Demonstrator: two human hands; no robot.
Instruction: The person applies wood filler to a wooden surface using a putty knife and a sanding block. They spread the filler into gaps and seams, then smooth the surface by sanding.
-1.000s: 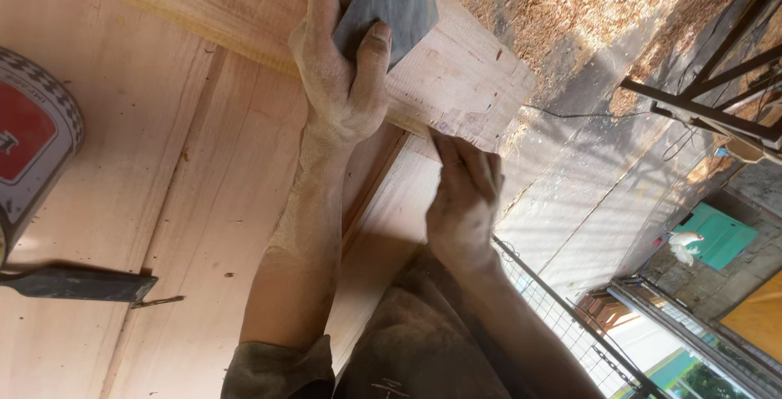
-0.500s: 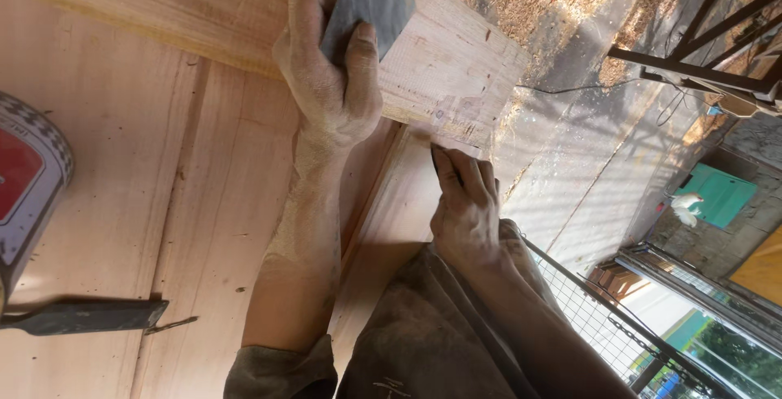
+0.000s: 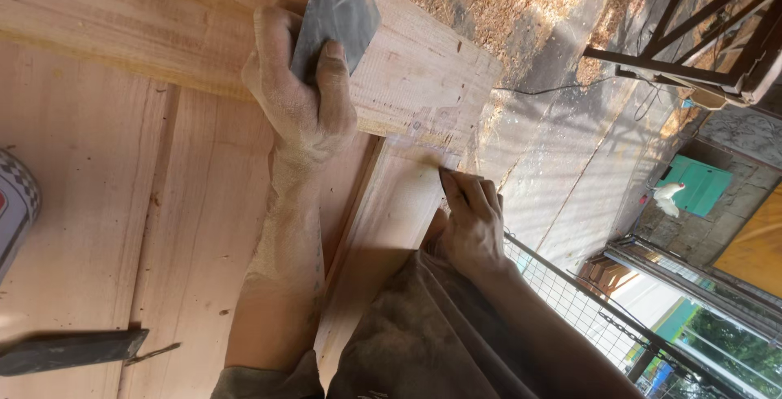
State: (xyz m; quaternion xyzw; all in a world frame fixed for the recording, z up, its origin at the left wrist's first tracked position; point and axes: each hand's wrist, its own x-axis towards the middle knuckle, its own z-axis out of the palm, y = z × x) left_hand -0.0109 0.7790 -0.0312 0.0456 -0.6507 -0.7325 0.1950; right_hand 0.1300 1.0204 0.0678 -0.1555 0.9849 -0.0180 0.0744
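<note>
Left hand point(image 3: 305, 106): fingers closed around grey sanding block point(image 3: 336, 10), pressing it flat on the timber beam point(image 3: 407, 81) near its end.
Right hand point(image 3: 471, 224): fingers flat, gripping nothing, bracing the plank point(image 3: 383, 228) edge.

Bright daylight comes from about two o'clock, flooding the straw-strewn ground point(image 3: 521, 8) and leaving striped shadows on the pavement point(image 3: 570, 163). The wooden surface point(image 3: 98, 179) sits in softer, warm, even light. The left hand point(image 3: 305, 98) casts a faint shadow. Three o'clock corner looks overexposed; edges bend slightly; focus is fairly sharp.
</note>
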